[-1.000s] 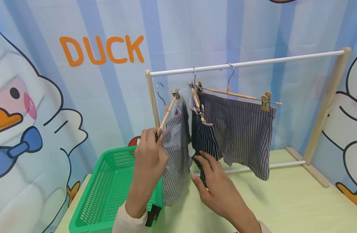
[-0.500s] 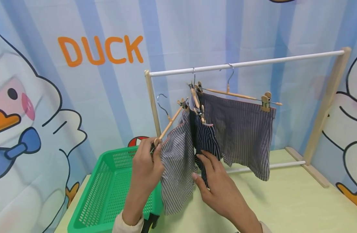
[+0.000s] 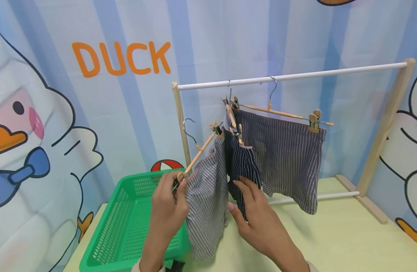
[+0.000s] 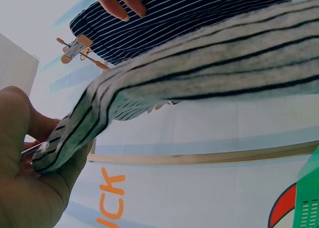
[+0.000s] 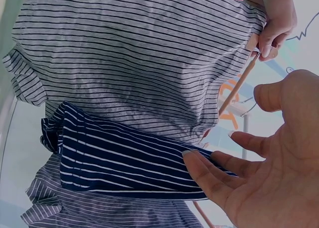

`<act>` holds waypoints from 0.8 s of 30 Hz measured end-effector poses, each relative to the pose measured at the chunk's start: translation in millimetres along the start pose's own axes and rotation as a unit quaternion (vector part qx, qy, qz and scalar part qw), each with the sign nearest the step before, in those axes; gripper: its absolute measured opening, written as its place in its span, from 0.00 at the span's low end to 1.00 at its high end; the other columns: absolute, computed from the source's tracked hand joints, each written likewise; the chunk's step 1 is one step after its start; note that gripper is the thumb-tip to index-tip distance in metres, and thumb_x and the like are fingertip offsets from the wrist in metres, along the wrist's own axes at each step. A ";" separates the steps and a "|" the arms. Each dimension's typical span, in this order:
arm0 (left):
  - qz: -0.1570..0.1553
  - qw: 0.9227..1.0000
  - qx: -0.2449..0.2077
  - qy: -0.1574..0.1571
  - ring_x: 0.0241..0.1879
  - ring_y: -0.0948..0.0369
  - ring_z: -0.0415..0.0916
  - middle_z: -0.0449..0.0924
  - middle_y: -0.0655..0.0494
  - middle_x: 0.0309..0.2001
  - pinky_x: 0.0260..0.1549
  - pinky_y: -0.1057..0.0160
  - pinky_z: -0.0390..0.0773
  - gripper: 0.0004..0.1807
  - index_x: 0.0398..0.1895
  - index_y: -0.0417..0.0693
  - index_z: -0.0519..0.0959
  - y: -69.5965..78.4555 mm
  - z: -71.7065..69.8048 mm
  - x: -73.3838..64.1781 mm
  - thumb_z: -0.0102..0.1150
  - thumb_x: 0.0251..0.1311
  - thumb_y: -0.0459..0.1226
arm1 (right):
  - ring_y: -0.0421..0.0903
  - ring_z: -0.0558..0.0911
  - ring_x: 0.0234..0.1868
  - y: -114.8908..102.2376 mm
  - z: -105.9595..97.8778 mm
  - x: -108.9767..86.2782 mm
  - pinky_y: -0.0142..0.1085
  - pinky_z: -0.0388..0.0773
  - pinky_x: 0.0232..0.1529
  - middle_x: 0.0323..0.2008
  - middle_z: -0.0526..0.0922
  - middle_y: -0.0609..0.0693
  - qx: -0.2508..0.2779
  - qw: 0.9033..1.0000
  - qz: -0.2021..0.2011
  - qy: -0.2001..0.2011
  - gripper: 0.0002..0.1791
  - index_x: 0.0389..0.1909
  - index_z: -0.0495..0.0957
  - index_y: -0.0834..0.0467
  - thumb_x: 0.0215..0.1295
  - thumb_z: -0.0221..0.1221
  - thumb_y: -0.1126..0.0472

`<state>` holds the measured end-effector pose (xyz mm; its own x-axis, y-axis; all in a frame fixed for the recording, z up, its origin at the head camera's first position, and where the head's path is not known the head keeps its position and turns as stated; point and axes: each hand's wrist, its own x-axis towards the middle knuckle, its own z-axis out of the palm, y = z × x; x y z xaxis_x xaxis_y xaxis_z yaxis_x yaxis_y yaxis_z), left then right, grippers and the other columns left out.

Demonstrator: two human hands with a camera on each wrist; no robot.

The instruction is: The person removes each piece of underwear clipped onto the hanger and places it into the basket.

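Light grey striped shorts hang from a wooden clip hanger, whose hook stands free below the rail. My left hand pinches the hanger's near clip end at the waistband. Navy shorts with white stripes are on a second hanger on the rail, turned nearly edge-on. Fingertips of my right hand touch the navy cloth, the fingers loosely bent and the palm free, as the right wrist view shows. In the left wrist view, the folded edge of the light shorts crosses the picture from my thumb.
The white rail of a wooden rack also bears dark grey striped shorts on a clip hanger. A green plastic basket stands on the table at left, beside my left forearm. A printed curtain hangs behind.
My left hand has moved down and slightly left, lowering the hanger and light shorts; the free hook sits farther below the rail. My right hand has stayed by the navy shorts.
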<state>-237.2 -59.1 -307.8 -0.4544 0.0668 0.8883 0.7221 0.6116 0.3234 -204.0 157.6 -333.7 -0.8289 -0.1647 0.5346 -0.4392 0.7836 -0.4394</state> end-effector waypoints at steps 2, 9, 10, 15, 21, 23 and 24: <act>-0.003 1.000 -0.001 -0.004 0.30 0.65 0.69 0.76 0.46 0.34 0.23 0.69 0.75 0.05 0.43 0.35 0.76 -1.0 -2.1 -1.2 0.57 0.65 0.25 | 0.54 0.65 0.74 -0.9 2.2 -0.5 0.54 0.72 0.65 0.74 0.61 0.54 0.001 1.000 0.002 -0.002 0.32 0.73 0.61 0.55 0.75 0.52 0.45; -0.006 1.000 -0.017 -0.007 0.30 0.65 0.72 0.76 0.47 0.35 0.24 0.70 0.77 0.05 0.44 0.36 0.76 -6.0 -10.4 -4.2 0.55 0.67 0.26 | 0.56 0.67 0.72 -2.0 6.2 -2.7 0.53 0.76 0.60 0.73 0.61 0.55 0.004 1.000 -0.010 0.003 0.32 0.73 0.61 0.56 0.76 0.51 0.44; -0.005 1.000 -0.017 -0.007 0.31 0.65 0.73 0.76 0.47 0.35 0.24 0.70 0.77 0.05 0.44 0.36 0.76 -6.4 -12.0 -4.3 0.55 0.67 0.26 | 0.56 0.67 0.72 -1.8 6.0 -2.9 0.53 0.76 0.59 0.73 0.61 0.55 0.004 1.000 -0.010 0.002 0.32 0.73 0.61 0.56 0.76 0.51 0.44; 0.000 1.000 -0.005 -0.016 0.29 0.66 0.72 0.77 0.48 0.34 0.23 0.71 0.77 0.04 0.42 0.37 0.77 -7.1 -21.3 -2.6 0.57 0.66 0.27 | 0.57 0.67 0.72 -0.2 3.7 -1.8 0.53 0.76 0.59 0.74 0.61 0.56 -0.001 1.000 -0.005 0.000 0.32 0.73 0.60 0.57 0.76 0.51 0.44; -0.004 0.999 -0.001 -0.048 0.28 0.69 0.68 0.76 0.51 0.34 0.23 0.72 0.77 0.04 0.41 0.39 0.77 -9.1 -30.6 0.5 0.59 0.65 0.27 | 0.59 0.67 0.72 2.4 -0.1 -0.4 0.57 0.73 0.62 0.73 0.61 0.58 -0.001 1.000 0.001 0.009 0.33 0.73 0.59 0.58 0.75 0.52 0.46; -0.007 0.998 -0.001 -0.057 0.28 0.69 0.67 0.76 0.52 0.34 0.22 0.72 0.76 0.04 0.41 0.40 0.77 -9.6 -32.6 0.5 0.59 0.66 0.28 | 0.60 0.67 0.72 3.1 -1.1 -0.5 0.58 0.73 0.62 0.73 0.61 0.58 -0.003 1.000 0.007 0.013 0.34 0.74 0.59 0.58 0.75 0.52 0.46; -0.010 0.998 -0.001 -0.062 0.28 0.70 0.67 0.76 0.52 0.34 0.22 0.72 0.76 0.04 0.41 0.40 0.77 -9.6 -33.6 0.1 0.59 0.66 0.28 | 0.60 0.67 0.72 3.4 -1.5 -0.8 0.58 0.72 0.62 0.73 0.61 0.58 -0.005 1.000 0.010 0.015 0.34 0.74 0.58 0.58 0.75 0.52 0.46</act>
<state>-226.7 -91.4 -299.9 -0.5306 0.1519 0.8339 0.7131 0.6119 0.3423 -204.3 161.3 -334.6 -0.8271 -0.1312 0.5465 -0.4186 0.7926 -0.4434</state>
